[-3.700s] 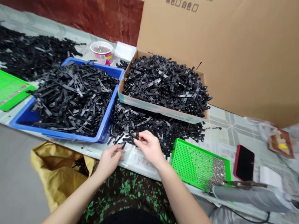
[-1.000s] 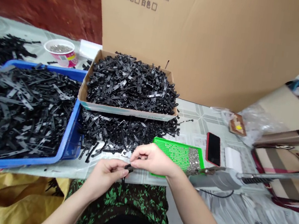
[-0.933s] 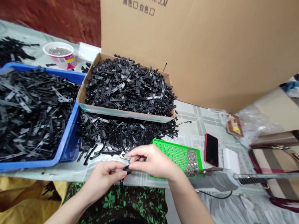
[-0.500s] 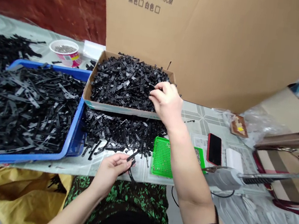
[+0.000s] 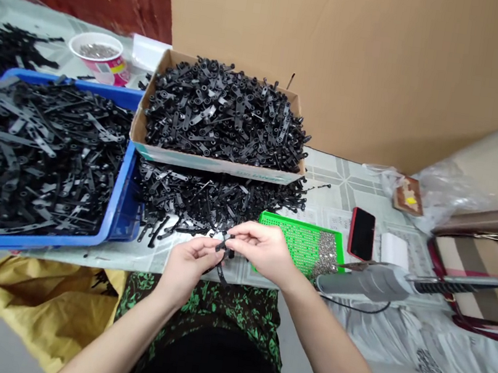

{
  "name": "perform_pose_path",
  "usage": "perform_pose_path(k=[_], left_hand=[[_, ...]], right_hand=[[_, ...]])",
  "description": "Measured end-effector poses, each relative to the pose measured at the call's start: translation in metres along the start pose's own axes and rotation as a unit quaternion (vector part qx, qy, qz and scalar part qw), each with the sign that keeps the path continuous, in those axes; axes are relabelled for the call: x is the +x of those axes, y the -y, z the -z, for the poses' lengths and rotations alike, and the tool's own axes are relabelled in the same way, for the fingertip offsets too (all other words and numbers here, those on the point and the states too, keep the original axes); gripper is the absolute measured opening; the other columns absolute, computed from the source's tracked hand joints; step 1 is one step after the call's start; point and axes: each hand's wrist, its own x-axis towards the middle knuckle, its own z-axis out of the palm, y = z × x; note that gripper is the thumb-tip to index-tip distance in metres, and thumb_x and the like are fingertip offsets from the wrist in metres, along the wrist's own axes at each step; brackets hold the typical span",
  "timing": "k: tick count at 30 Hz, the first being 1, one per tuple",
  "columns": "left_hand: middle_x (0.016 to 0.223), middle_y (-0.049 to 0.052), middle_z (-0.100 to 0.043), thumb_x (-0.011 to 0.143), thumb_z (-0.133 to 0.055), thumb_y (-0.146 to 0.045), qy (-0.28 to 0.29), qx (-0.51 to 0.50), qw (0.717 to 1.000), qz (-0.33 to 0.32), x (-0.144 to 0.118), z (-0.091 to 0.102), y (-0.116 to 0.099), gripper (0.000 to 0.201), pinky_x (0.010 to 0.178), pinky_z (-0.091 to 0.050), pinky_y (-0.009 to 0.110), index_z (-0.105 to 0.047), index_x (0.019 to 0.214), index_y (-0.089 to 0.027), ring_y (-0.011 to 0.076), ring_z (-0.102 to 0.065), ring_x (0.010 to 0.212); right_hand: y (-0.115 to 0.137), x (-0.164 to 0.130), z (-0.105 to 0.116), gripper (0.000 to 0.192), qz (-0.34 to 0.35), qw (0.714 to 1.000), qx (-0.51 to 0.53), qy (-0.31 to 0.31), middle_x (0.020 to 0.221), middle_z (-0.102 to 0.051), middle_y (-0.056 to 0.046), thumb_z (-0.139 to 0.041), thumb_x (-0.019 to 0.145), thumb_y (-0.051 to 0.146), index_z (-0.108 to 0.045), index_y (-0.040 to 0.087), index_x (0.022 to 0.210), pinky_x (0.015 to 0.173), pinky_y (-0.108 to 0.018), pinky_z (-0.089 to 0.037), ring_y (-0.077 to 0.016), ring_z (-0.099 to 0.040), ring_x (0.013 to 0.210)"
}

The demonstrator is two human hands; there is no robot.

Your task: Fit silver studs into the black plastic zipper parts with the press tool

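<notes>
My left hand (image 5: 188, 263) and right hand (image 5: 262, 252) meet at the table edge, both pinching small black plastic parts (image 5: 224, 246) between thumb and fingertips; the parts sit right between the two hands, one strip hanging down below my left fingers. Whether it's two pieces or more, can't tell, too small and partly covered by fingers. Just beyond the hands: a loose heap of black strips (image 5: 209, 202) on the table. Past that heap, an open cardboard box (image 5: 215, 163) piled full of short black link pieces (image 5: 226, 114). Off to the left of my left hand, a blue bin (image 5: 120, 217) heaped with longer black strips (image 5: 34, 148); its left end is cut off by the frame. Far beyond it, a pink-and-white cup (image 5: 97, 58) holding small silvery bits, screws maybe, can't confirm. Just right of my right hand, touching-close, a green perforated tray (image 5: 302, 235) with a patch of tiny metal pieces (image 5: 324, 260) in its right part; my hand hides its near-left corner. Right of the tray: a grey power tool (image 5: 365, 283), its nose overlapping the tray edge, and a red-cased phone (image 5: 362, 233) face up. A yellow bag (image 5: 45, 299) sits under the table left of my left arm, contents hidden. A big cardboard sheet (image 5: 344, 51) blocks everything behind the box.
</notes>
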Motion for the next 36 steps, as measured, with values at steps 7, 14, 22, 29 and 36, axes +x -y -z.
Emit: perform_pose_path(k=[7, 14, 22, 29, 36], left_hand=[[0.056, 0.001, -0.07, 0.047, -0.083, -0.025, 0.009, 0.013, 1.0, -0.001, -0.001, -0.003, 0.003, 0.024, 0.055, -0.047, 0.023, -0.074, 0.068, -0.015, 0.0128, -0.06, 0.054], [0.058, 0.0, -0.067, 0.058, -0.077, -0.028, 0.002, 0.055, 0.996, -0.071, -0.005, -0.001, 0.009, 0.018, 0.056, -0.047, 0.024, -0.075, 0.072, -0.017, 0.0143, -0.059, 0.058], [0.053, -0.001, -0.064, 0.057, -0.072, -0.027, 0.008, 0.113, 0.992, -0.06, -0.009, -0.008, 0.015, 0.018, 0.049, -0.041, 0.023, -0.075, 0.071, -0.015, 0.0112, -0.05, 0.05], [0.055, -0.001, -0.064, 0.053, -0.078, -0.028, 0.006, 0.059, 0.998, -0.018, -0.001, -0.01, 0.036, 0.023, 0.051, -0.041, 0.023, -0.072, 0.07, -0.015, 0.0112, -0.053, 0.051], [0.052, -0.002, -0.064, 0.048, -0.082, -0.028, -0.012, 0.012, 0.999, 0.031, -0.008, -0.012, 0.034, 0.026, 0.056, -0.043, 0.023, -0.071, 0.068, -0.016, 0.0104, -0.054, 0.052]], right_hand=[[0.0, -0.008, -0.007, 0.01, 0.06, 0.996, -0.024, -0.063, 0.067, -0.063, 0.001, -0.069, 0.071, 0.026, -0.062, 0.018, 0.073, 0.052, -0.021, -0.05, -0.0092, -0.058, 0.058], [0.003, -0.031, -0.005, 0.026, 0.198, 0.887, -0.416, 0.025, 0.08, -0.068, -0.006, -0.047, 0.087, 0.016, -0.062, 0.017, 0.109, 0.059, -0.026, -0.046, -0.016, -0.059, 0.071], [0.0, -0.041, -0.003, 0.021, 0.122, 0.824, -0.534, 0.142, 0.082, -0.069, -0.006, -0.046, 0.09, 0.015, -0.065, 0.016, 0.101, 0.065, -0.029, -0.045, -0.0179, -0.058, 0.074], [-0.006, -0.049, 0.003, 0.035, 0.118, 0.796, -0.588, 0.076, 0.09, -0.067, -0.011, -0.04, 0.088, 0.007, -0.055, 0.012, 0.119, 0.057, -0.031, -0.045, -0.0231, -0.055, 0.084], [-0.022, -0.041, 0.01, 0.03, 0.092, 0.836, -0.539, 0.032, 0.093, -0.066, -0.012, -0.036, 0.088, 0.007, -0.057, 0.013, 0.109, 0.07, -0.035, -0.052, -0.0233, -0.057, 0.084]])
